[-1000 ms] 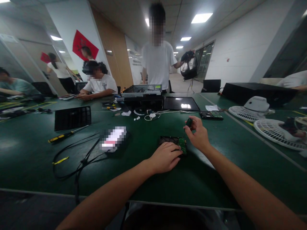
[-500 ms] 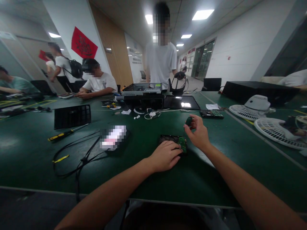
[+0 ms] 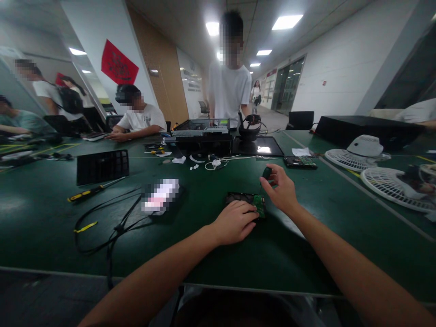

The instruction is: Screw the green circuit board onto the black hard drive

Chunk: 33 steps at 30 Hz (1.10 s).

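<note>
A hard drive with a green circuit board at its right end lies on the table in front of me. My left hand lies over its near side and holds it down, fingers on top and thumb at the near edge. In a pinch, my right hand grips a small screwdriver by its dark green handle. The thin shaft points down at the right end of the circuit board. Whether the tip sits in a screw is too small to tell.
Left of the drive are a phone, black cables, a yellow-black screwdriver and a dark screen. A second drive and fan parts lie right. Across the table, a person stands behind an open metal case.
My right hand has tilted the screwdriver, and its shaft now shows over the board. My left hand keeps its place. The person opposite has lowered the black headset towards the table.
</note>
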Motion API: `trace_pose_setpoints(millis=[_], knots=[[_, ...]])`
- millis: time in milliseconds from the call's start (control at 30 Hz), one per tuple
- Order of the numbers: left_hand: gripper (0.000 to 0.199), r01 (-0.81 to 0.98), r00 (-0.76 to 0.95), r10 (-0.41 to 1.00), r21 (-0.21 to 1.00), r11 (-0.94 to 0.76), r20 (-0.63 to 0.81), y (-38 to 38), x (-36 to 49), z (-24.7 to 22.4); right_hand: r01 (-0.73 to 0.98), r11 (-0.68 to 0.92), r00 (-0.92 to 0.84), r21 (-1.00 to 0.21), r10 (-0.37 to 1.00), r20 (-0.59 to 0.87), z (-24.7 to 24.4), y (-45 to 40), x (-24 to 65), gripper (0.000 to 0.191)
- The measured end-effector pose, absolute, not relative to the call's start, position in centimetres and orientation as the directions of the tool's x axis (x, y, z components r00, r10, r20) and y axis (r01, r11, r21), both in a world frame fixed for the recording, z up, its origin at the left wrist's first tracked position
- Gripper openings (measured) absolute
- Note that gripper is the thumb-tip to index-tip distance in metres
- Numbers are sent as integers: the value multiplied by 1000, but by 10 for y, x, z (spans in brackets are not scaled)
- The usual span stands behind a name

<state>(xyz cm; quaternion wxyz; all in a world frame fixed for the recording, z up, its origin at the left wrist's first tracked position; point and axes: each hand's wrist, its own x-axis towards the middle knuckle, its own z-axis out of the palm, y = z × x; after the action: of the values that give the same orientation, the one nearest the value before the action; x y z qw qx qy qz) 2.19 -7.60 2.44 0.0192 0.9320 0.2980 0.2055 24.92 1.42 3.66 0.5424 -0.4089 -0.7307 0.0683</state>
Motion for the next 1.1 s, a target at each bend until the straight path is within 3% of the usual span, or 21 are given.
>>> trace_pose_setpoints(millis=[467,733,1100], knots=[[32,548,738,566,164,-820,367,-76,21,25,580,652,-102,-489,653,750,40,11,248,52],[32,541,741,559,161,-825,373,-75,21,23,458,613,-10,-644,728,685,36,14,247,56],[32,545,742,560,155,-824,368,-76,21,24,603,644,-111,-471,652,750,35,18,251,59]])
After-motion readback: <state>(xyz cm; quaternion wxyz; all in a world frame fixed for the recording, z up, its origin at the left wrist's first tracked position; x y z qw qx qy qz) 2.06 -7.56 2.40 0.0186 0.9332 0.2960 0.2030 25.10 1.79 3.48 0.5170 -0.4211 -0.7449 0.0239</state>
